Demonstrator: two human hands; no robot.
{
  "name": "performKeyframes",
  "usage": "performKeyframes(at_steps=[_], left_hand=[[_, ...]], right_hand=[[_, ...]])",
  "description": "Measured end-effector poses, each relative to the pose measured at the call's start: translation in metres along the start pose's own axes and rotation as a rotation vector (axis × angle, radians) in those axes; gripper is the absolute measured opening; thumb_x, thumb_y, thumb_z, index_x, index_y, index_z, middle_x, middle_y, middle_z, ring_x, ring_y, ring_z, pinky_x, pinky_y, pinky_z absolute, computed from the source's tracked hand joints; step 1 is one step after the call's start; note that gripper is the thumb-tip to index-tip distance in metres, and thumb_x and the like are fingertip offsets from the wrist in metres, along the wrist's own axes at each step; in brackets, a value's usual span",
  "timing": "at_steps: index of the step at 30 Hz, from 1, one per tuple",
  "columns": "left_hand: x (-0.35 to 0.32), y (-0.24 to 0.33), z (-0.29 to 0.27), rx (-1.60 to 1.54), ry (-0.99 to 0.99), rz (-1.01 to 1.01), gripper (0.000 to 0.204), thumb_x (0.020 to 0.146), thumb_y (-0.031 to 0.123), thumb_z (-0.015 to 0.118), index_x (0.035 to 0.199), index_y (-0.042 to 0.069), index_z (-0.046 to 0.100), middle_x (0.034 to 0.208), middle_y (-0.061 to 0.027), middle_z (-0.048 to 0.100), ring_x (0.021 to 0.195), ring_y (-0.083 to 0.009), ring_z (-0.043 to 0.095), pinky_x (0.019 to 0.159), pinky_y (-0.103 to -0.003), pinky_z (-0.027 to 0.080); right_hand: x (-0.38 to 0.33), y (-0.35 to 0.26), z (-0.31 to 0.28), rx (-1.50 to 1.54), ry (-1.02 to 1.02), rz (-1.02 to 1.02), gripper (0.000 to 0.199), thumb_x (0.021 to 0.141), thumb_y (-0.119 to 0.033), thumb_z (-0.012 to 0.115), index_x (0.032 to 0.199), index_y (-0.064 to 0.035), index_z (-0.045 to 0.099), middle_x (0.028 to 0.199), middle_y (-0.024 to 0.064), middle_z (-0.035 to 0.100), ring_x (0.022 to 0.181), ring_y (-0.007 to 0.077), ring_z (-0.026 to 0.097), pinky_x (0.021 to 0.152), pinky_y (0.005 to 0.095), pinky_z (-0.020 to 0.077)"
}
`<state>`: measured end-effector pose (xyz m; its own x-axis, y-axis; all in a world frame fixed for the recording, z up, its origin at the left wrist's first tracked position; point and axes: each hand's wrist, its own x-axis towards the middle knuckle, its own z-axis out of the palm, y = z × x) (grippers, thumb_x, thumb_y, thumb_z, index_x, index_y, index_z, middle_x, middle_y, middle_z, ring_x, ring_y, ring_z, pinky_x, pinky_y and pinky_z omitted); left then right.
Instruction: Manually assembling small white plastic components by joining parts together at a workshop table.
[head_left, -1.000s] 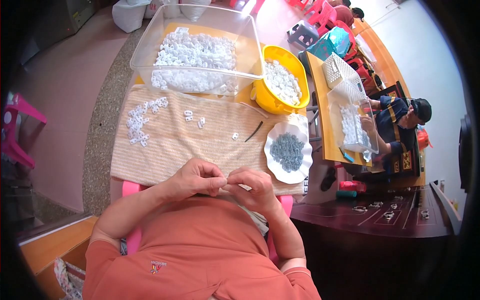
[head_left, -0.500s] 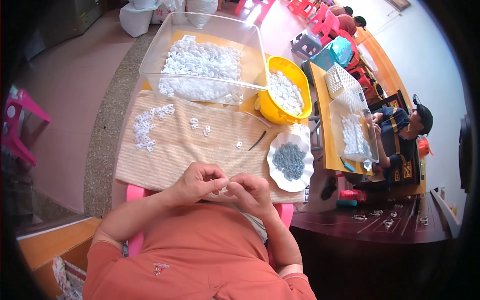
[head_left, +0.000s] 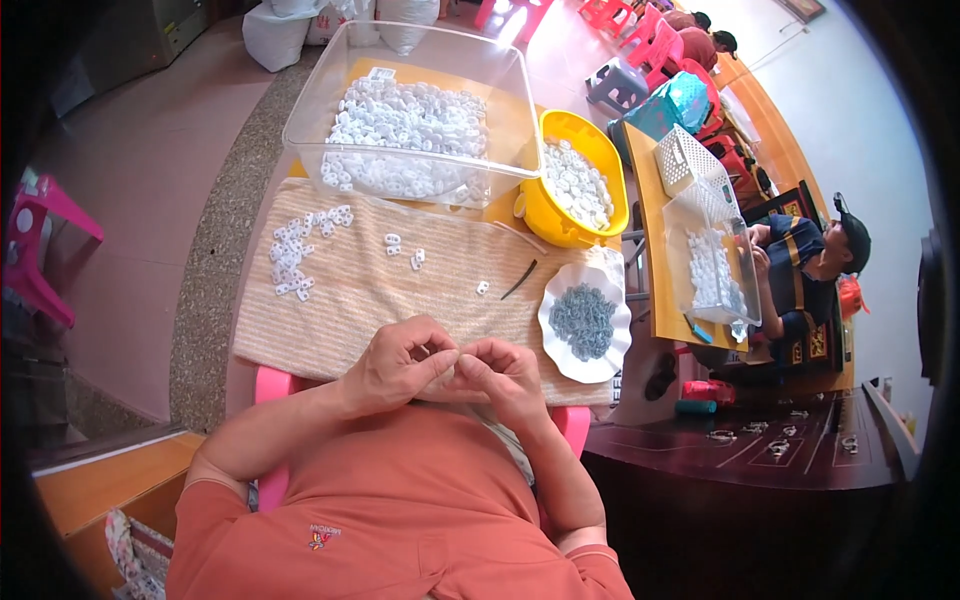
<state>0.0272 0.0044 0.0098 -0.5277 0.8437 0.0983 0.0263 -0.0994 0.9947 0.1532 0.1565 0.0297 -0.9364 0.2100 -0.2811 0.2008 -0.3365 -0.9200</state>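
Note:
My left hand [head_left: 400, 365] and my right hand [head_left: 505, 378] are pressed together at the near edge of the table, fingertips meeting around a small white piece [head_left: 453, 372] that is mostly hidden. They hover over a beige woven mat [head_left: 380, 290]. A heap of small white plastic pieces [head_left: 295, 255] lies at the mat's left, a few loose ones [head_left: 405, 250] near its middle. A white scalloped plate [head_left: 560, 350] holding grey metal bits [head_left: 582, 320] sits just right of my right hand. A thin dark stick [head_left: 519, 280] lies beside the plate.
A clear plastic bin [head_left: 415, 130] full of white pieces stands at the back, a yellow basin [head_left: 575, 185] with more to its right. Another person [head_left: 800, 270] sits at the neighbouring table at right with a clear box [head_left: 715, 270]. Pink stool [head_left: 40, 240] at left.
Both hands have stayed together at the table's near edge, with only small finger movements. The view has shifted slightly; nothing on the mat has moved.

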Motion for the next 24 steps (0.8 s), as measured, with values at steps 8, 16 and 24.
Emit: performKeyframes(at_steps=[8,16,24], left_hand=[[-0.003,0.0,0.002,-0.059,0.002,-0.063,0.013,0.09,0.014,0.065,0.094,0.002,0.063,0.083,-0.0015,0.06,0.07,-0.0068,0.055,0.061,-0.022,0.047],[-0.003,-0.003,0.001,-0.205,-0.025,-0.184,0.018,0.092,0.017,0.064,0.095,0.0,0.062,0.079,0.001,0.059,0.07,-0.0047,0.054,0.063,-0.022,0.048],[0.002,0.0,0.001,-0.385,-0.065,-0.262,0.018,0.093,0.019,0.064,0.096,0.0,0.063,0.079,0.0007,0.059,0.071,-0.006,0.056,0.065,-0.023,0.051]], right_hand=[[-0.006,-0.003,-0.001,-0.339,0.127,-0.177,0.011,0.091,0.002,0.059,0.102,0.0058,0.061,0.087,0.0075,0.066,0.079,0.0113,0.065,0.071,0.024,0.0542],[-0.017,-0.032,-0.057,-1.238,0.583,-0.566,0.006,0.088,-0.004,0.065,0.091,-0.0005,0.062,0.078,0.007,0.061,0.058,0.0132,0.057,0.055,0.0269,0.0456],[-0.014,-0.022,-0.051,-1.029,0.391,-0.6,0.023,0.081,0.004,0.07,0.103,0.003,0.064,0.096,0.0075,0.062,0.068,0.0067,0.057,0.058,0.02,0.047]])
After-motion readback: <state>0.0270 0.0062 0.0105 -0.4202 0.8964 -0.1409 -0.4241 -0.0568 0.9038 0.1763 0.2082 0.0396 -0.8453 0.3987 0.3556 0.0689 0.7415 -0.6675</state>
